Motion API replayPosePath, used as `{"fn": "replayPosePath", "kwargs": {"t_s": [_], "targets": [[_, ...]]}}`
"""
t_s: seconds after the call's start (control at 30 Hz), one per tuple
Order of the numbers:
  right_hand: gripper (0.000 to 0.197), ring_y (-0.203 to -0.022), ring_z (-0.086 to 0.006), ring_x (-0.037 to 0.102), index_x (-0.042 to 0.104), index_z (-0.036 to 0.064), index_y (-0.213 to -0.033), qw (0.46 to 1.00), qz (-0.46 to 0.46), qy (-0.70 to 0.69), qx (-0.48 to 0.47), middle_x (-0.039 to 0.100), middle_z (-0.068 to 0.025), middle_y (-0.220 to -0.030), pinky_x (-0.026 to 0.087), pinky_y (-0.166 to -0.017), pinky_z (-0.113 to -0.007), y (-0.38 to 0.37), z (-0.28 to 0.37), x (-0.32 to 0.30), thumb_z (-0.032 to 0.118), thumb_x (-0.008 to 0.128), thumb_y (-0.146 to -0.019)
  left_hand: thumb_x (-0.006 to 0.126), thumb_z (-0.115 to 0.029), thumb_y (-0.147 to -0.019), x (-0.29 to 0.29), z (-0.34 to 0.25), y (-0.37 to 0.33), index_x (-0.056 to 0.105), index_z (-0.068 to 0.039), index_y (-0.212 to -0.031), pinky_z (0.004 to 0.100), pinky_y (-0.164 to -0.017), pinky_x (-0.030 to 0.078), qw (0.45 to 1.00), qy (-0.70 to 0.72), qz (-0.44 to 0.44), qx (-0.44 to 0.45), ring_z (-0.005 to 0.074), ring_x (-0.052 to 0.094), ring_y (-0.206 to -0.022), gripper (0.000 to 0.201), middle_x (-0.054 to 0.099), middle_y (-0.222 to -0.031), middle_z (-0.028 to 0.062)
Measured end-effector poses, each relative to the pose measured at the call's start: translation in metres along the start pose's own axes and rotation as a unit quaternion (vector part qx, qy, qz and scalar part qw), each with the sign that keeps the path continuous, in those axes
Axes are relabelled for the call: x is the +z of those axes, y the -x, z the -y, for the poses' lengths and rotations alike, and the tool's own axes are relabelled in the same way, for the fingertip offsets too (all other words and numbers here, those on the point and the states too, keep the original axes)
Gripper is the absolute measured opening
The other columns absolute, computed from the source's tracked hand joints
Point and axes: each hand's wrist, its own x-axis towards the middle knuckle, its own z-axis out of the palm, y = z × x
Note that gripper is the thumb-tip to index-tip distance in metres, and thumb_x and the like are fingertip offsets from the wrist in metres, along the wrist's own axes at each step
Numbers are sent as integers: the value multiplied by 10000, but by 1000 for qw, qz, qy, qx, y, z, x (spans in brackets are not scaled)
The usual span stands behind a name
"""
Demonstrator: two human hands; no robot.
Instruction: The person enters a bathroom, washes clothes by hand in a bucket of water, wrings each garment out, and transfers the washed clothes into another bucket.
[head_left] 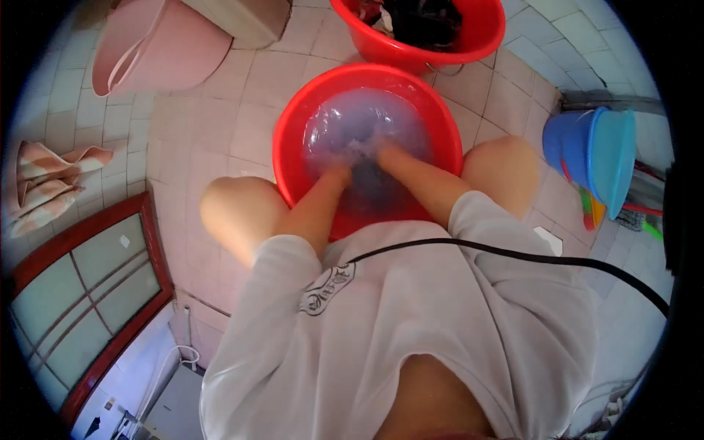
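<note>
Between my knees stands a red basin (290, 121) filled with cloudy, bluish-grey water (334, 125). Both of my arms reach down into it. My left hand (342, 173) is under the surface from about the wrist, left of the basin's middle. Just right of it, my right hand (384, 152) is also sunk in the water. The murk hides the fingers of both hands. A dark, blurred patch (374, 187) shows in the water between my wrists; I cannot make out what it is.
Beyond the basin is another red basin (396, 53) holding dark cloth (425, 22). A pink tub (165, 55) stands at the far left, blue buckets (587, 150) at the right. A towel (55, 176) hangs on the left wall. A black cable (513, 254) crosses my shirt.
</note>
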Motion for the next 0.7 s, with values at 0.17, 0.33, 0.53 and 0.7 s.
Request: {"fn": "replayPosePath", "kwargs": {"t_s": [0.17,0.33,0.53,0.7], "targets": [[340,-1061,-300,485,570,51,-1055,993,-35,110,15,527,-186,-1105,384,-893,-399,-43,-81,10,301,517,-831,574,-256,-788,60,20,-57,561,-61,-1099,400,-878,408,948,-290,39,122,310,531,-1035,368,556,-1124,187],[303,-974,-318,554,602,56,-1018,959,-248,135,7,585,-178,-1025,438,-827,-420,-51,-79,1,269,514,-822,579,-260,-789,41,31,-93,581,-38,-1061,394,-835,428,939,-269,168,133,310,554,-984,351,576,-1075,198],[256,-863,-352,597,617,35,-963,915,-267,301,-28,611,-212,-926,464,-793,-435,-28,-56,-51,136,474,-775,596,-310,-798,-52,-68,12,588,27,-1010,355,-747,442,924,363,-95,70,253,582,-822,398,609,-947,161],[230,-830,-311,617,635,44,-929,958,-228,146,-96,627,-196,-829,480,-757,-420,74,36,-80,152,518,-764,529,-366,-840,-116,-26,56,512,25,-1122,343,-904,379,748,652,-58,110,207,523,-1015,483,560,-1117,114]]}}
